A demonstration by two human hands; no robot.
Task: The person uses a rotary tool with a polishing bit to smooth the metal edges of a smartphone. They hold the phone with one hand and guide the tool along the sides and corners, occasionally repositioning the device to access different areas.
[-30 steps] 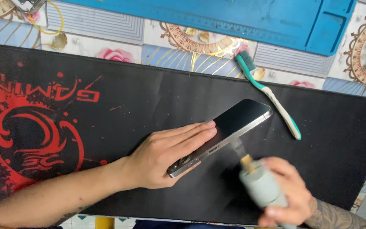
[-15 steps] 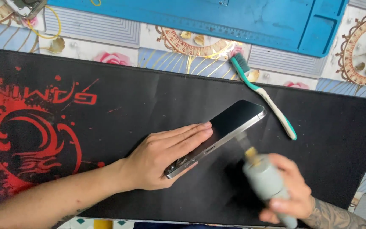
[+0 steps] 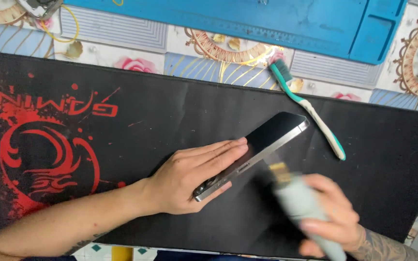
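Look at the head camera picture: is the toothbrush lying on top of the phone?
No. The toothbrush lies on the black mat apart from the phone, which the left hand presses down.

I see my left hand (image 3: 197,180) lying flat on a dark phone (image 3: 262,147), pinning it to the black mat (image 3: 170,116) with its metal edge turned toward me. My right hand (image 3: 327,220) grips a grey tool (image 3: 302,208), blurred, whose brass tip sits just beside the phone's edge. A green and white toothbrush (image 3: 308,106) lies near the phone's far corner. A blue mat (image 3: 276,19) rests at the back of the patterned surface (image 3: 122,38).
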